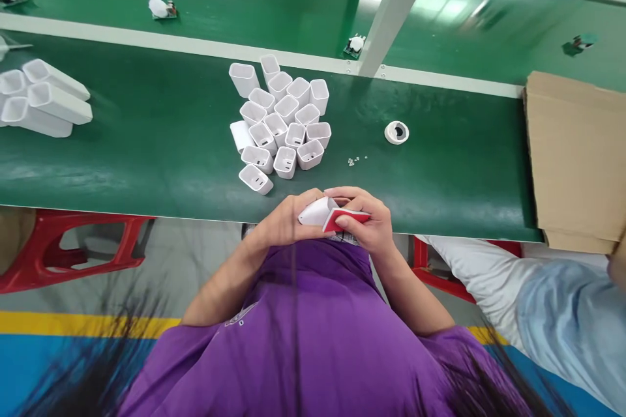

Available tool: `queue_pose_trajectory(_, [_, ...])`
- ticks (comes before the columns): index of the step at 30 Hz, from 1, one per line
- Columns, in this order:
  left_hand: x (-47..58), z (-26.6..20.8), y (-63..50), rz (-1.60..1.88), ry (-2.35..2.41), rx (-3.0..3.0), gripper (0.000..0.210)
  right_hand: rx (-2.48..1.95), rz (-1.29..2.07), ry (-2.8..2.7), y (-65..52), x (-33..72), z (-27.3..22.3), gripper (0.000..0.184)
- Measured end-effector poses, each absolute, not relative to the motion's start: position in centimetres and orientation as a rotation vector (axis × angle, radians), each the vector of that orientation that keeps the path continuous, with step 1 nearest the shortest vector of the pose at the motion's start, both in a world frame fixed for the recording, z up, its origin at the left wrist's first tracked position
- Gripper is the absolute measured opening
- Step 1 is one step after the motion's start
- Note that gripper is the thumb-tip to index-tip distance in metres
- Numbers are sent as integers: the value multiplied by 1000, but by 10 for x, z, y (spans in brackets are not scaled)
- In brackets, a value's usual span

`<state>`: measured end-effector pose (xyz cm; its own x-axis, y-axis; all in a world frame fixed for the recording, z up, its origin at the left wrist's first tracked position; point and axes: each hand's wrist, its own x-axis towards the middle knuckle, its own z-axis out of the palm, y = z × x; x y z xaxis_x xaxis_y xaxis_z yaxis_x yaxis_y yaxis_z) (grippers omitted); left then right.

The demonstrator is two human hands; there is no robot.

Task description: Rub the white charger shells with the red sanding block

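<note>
My left hand [288,216] is wrapped round a white plastic charger housing [315,212], its open end turned toward my right hand. Between the thumb and fingers of my right hand [369,218] is a flat red and white piece [337,217], pressed against the housing's open end; its exact kind does not show. Both hands are close together at the front edge of the green bench. Just beyond them, a cluster of similar white housings [286,107] stands mostly with open ends up, some showing slots inside.
More white housings [49,101] lie at the left. A white tape roll [396,133] and small clear bits [353,161] lie right of the cluster. Small circuit boards [355,45] sit behind the rail. Cardboard [574,156] covers the right end, with another person's sleeve [572,313] below it.
</note>
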<state>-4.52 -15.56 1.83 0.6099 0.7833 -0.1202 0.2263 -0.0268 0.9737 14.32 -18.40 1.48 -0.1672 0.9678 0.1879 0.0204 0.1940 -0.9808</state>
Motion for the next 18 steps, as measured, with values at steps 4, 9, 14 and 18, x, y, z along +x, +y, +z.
queue_pose_trajectory(4, [-49, 17, -154, 582, 797, 1456, 44, -966, 1283, -1408, -182, 149, 11, 46])
queue_pose_trajectory(9, [-49, 17, -152, 560, 763, 1508, 38, -880, 1267, -1568, -177, 156, 21, 32])
queue_pose_trajectory(14, [-43, 22, -153, 448, 842, 1667, 31, -1021, 1060, -1746, -182, 151, 38, 24])
queue_pose_trajectory(18, [-36, 24, -156, 444, 901, 1762, 22, -1179, 906, -1678, -184, 138, 42, 23])
